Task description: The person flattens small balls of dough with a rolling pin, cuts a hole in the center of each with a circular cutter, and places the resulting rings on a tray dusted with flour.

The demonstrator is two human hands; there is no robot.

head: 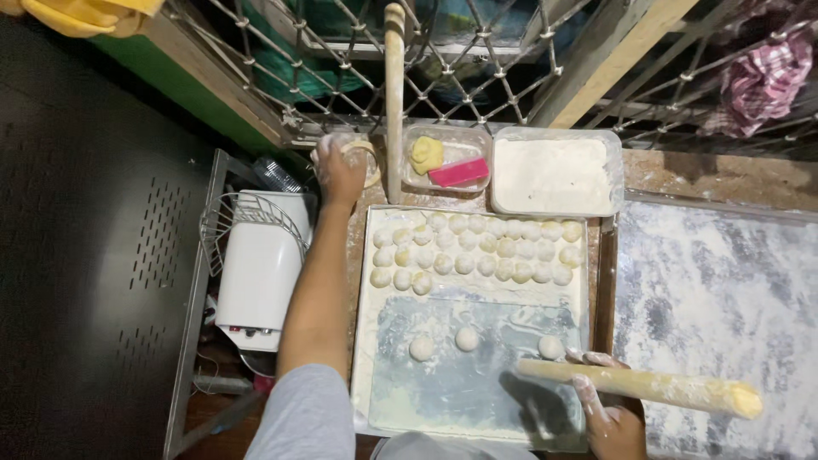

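**A:** What is each hand on?

**B:** The right hand [609, 417] is closed around a floured wooden rolling pin [648, 385], held slanting over the lower right corner of the tray [362, 358]. The left hand [339, 170] reaches to the far edge, fingers wrapped on a small round container [362, 158] just beside an upright wooden stick [394, 94].

**A:** And the dough?

**B:** Three dough balls [466, 339] lie apart on the grey floured board [460, 383] in the tray, the nearest just left of the pin's tip. Beyond them, rows of dough balls [477, 247] sit packed and touching.

**A:** What could go wrong?

**B:** As I judge it, the pin hangs out over the tray's edge on one hand only; a slack grip could drop it onto the loose balls or tip it off to the right. The left forearm crosses close by the packed rows (its sleeve is near the tray's corner), so a low pull back could squash them.

**A:** The surface and the room?

**B:** Behind the tray stand a clear tub holding a yellow lump and a pink block [447, 159] and a larger tub of flour [554, 175]. To the right is a flour-dusted counter [716, 298]; to the left a white appliance [260, 273] in a wire rack, then a dark perforated panel [94, 255]. A metal grille [477, 60] closes the back, a checked cloth [763, 77] hanging on it.
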